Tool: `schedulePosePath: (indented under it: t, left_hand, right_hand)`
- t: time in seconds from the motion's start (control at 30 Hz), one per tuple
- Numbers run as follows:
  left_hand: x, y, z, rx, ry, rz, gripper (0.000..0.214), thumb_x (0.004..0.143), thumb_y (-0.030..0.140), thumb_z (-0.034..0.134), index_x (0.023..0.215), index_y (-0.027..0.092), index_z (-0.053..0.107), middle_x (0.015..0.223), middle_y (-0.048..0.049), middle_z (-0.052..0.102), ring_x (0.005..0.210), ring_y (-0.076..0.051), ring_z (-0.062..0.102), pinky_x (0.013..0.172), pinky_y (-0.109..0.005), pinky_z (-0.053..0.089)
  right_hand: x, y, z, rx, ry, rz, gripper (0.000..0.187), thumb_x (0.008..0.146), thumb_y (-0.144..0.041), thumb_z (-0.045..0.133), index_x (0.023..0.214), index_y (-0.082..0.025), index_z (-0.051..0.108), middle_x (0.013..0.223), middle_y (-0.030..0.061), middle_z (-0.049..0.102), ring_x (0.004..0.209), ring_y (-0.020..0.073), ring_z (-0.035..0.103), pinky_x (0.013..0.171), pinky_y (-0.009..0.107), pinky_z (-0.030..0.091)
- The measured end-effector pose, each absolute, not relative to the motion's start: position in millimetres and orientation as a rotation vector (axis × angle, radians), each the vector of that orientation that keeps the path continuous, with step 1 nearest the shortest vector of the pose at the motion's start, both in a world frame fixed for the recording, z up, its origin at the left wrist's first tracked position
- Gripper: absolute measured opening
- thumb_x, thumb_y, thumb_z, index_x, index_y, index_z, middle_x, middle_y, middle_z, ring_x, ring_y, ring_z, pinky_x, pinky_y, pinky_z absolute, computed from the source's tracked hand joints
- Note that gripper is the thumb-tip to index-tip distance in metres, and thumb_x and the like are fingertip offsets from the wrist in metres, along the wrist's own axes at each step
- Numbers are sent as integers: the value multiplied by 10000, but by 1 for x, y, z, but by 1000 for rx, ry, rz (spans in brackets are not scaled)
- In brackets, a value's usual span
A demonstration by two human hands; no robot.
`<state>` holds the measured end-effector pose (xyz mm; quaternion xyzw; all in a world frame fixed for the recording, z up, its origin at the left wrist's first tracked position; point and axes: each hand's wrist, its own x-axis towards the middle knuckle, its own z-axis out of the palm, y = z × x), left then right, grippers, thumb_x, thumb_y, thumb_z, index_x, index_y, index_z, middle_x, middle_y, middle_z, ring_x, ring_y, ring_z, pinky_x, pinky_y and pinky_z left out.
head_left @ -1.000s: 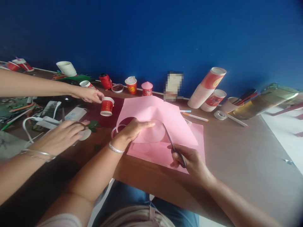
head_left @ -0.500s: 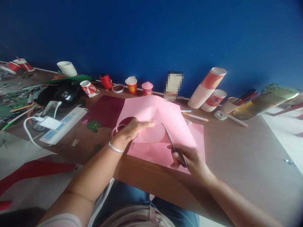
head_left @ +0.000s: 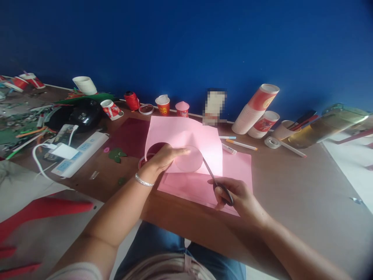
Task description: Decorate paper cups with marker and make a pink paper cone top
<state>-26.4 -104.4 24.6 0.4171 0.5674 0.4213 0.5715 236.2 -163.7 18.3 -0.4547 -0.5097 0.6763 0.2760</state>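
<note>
My left hand [head_left: 161, 158] grips a pink paper sheet [head_left: 186, 136], lifted off the table, with a round shape partly cut in it beside my fingers. My right hand [head_left: 237, 196] is closed round the handles of a pair of scissors [head_left: 215, 179], whose blades reach into the sheet at the circle's right edge. A second pink sheet [head_left: 233, 171] lies flat underneath on the brown table [head_left: 291, 182]. A tape ring [head_left: 142, 160] sits just under my left hand.
A white power strip [head_left: 78, 153] and black device [head_left: 83, 113] lie at left among scraps. Red paper cups [head_left: 163, 105], a cup stack [head_left: 255, 109], tape roll [head_left: 272, 142] and pens [head_left: 240, 144] line the blue wall. A dark red sheet [head_left: 128, 134] lies left of the pink paper.
The other person's two arms at the left have withdrawn from view, and the cup they held now lies further back. The raised pink sheet has turned slightly; my scissors hand shifted a little toward me.
</note>
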Motion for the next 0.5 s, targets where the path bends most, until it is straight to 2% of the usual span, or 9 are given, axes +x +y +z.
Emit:
schedulePosePath:
  t: [0.23,0.5]
  left_hand:
    - [-24,-107,36,1018,1254,945,362,607,433,887,840,162,832,921,-75,805,1087,-326,701,989,-364,519]
    - [-29,-104,32,1047,1337,966,292,617,446,875,723,180,816,800,-49,777,987,-303,713,932,-345,513]
  right_hand:
    - [242,-160,14,-1176,-1401,1845,501,836,-580,721,1044,-124,730,593,-36,565,517,130,586,615,349,593]
    - [248,-157,10,-1052,-1372,1929,386,866,-475,737,1048,-134,728,655,-17,603,557,128,603,590,308,590]
